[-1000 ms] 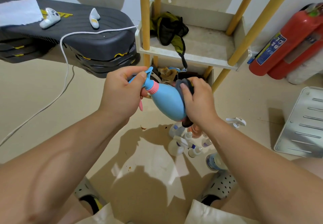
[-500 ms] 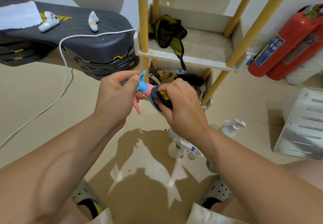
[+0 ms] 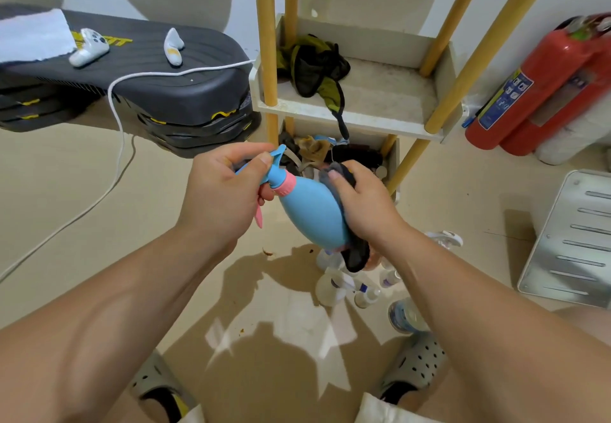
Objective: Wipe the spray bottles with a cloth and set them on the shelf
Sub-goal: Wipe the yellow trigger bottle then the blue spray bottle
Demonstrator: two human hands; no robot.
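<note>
Though the stacked black step platform (image 3: 158,92) juts in from the upper left, it lies well apart from my work. My left hand (image 3: 224,191) curls round the trigger head of the light-blue plastic spray bottle with a pink collar (image 3: 310,214), holding it tilted in mid-air at the centre of the frame. My right hand (image 3: 367,207) presses a dark cloth (image 3: 355,250) round the bottle's right flank, fingers wrapped over the fabric. I judge this to be the wiping step, with the placing not yet done.

Next I must lift the bottle to the white shelf tray with yellow wooden poles (image 3: 390,92) above centre. A crumpled olive-and-black fabric bundle (image 3: 314,65) fills its left part; bare room lies to the right, between the slanted poles. More small clear bottles (image 3: 334,287) wait on the floor below, so I should not lower my hands carelessly.
</note>
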